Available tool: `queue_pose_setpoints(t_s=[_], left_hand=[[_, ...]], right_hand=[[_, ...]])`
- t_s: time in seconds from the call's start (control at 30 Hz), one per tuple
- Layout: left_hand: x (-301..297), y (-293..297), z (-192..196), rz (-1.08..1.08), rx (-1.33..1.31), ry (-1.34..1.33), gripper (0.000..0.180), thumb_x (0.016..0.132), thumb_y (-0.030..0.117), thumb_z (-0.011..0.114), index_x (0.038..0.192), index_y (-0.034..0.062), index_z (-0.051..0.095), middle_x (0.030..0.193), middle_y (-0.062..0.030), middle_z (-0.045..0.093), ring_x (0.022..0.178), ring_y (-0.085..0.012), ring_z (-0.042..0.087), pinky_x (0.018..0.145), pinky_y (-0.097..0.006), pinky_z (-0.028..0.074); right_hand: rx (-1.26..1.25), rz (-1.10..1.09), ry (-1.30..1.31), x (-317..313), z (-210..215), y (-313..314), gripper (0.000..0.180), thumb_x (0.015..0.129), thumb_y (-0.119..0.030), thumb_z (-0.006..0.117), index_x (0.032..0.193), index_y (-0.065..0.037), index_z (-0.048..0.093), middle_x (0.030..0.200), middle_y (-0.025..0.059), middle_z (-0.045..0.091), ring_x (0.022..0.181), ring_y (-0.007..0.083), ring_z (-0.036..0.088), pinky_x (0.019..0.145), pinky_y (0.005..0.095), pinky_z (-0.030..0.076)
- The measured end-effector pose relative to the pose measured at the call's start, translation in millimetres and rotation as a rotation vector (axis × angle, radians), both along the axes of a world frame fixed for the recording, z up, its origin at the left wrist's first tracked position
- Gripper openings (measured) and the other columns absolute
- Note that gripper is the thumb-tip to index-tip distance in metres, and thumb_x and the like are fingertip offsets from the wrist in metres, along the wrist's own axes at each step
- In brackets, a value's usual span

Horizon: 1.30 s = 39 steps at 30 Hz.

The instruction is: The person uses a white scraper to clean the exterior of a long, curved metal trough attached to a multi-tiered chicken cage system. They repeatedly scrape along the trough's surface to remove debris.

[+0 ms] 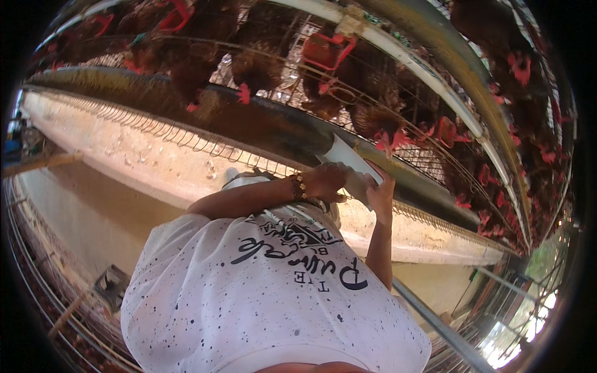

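A pale, curved, scoop-like sheet point(346, 156) is held at chest height, its upper end reaching over the edge of the dark feed trough point(292, 122). My right hand point(381, 191) grips its right side, thumb lying across the face. On the sheet's lower left edge, my left hand point(328, 179) is closed with the fingers curled; a beaded bracelet point(298, 186) circles that wrist. Part of the sheet is hidden behind both hands. Just beyond the trough, brown hens point(373, 116) with red combs poke their heads through the cage wires.
Under the trough runs a wire rack point(186, 138) above a pale concrete ledge point(137, 146). Red plastic cups point(326, 53) hang on the cage front, and a white pipe point(429, 78) crosses above. A metal bar point(441, 324) slants at lower right; more cage wires curve along the left.
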State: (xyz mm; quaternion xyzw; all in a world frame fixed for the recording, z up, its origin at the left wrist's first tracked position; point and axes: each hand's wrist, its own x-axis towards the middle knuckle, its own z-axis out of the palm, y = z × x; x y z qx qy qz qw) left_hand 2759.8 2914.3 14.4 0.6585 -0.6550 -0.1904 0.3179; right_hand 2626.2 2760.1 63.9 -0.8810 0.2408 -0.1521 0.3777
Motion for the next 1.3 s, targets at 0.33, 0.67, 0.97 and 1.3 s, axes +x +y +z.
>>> queue_pose_setpoints(t_s=[0.33, 0.67, 0.97, 1.3], left_hand=[[76.6, 109.5, -12.8, 0.453, 0.201, -0.476, 0.093, 0.069, 0.041, 0.075, 0.129, -0.0206, 0.041, 0.125, -0.0362, 0.052, 0.119, -0.046, 0.053, 0.104, -0.05, 0.041], [221.6, 242.9, 3.5, 0.636, 0.517, -0.24, 0.044, 0.078, 0.035, 0.069, 0.105, 0.0003, 0.067, 0.107, -0.0231, 0.066, 0.099, -0.038, 0.065, 0.085, -0.048, 0.051], [186.6, 242.6, 56.6, 0.459, -0.058, 0.045, 0.054, 0.078, 0.022, 0.074, 0.126, 0.0019, 0.058, 0.127, -0.0206, 0.061, 0.121, -0.0352, 0.057, 0.103, -0.045, 0.046], [80.8, 99.7, -3.9, 0.196, 0.094, -0.074, 0.05, 0.081, 0.045, 0.071, 0.104, 0.0018, 0.062, 0.106, -0.0203, 0.065, 0.106, -0.0339, 0.062, 0.09, -0.044, 0.048]], right_hand=[[0.152, 0.164, -0.055, 132.2, -23.4, 107.8, 0.037, 0.085, 0.001, 0.057, 0.12, -0.003, 0.067, 0.113, 0.0239, 0.068, 0.111, 0.0339, 0.066, 0.094, 0.0376, 0.05], [-0.01, 0.365, -0.151, 298.9, -26.8, 256.9, 0.048, 0.076, -0.001, 0.06, 0.124, -0.007, 0.066, 0.104, 0.0224, 0.068, 0.092, 0.0381, 0.067, 0.082, 0.0415, 0.055], [0.15, 0.383, -0.071, 228.5, 44.2, 195.3, 0.045, 0.085, 0.0, 0.057, 0.129, -0.007, 0.063, 0.119, 0.0218, 0.067, 0.108, 0.0308, 0.066, 0.095, 0.0337, 0.048], [-0.021, 0.003, 0.306, 105.1, 47.9, 87.4, 0.044, 0.084, 0.004, 0.058, 0.123, -0.012, 0.068, 0.119, 0.0199, 0.066, 0.115, 0.037, 0.059, 0.101, 0.0385, 0.044]])
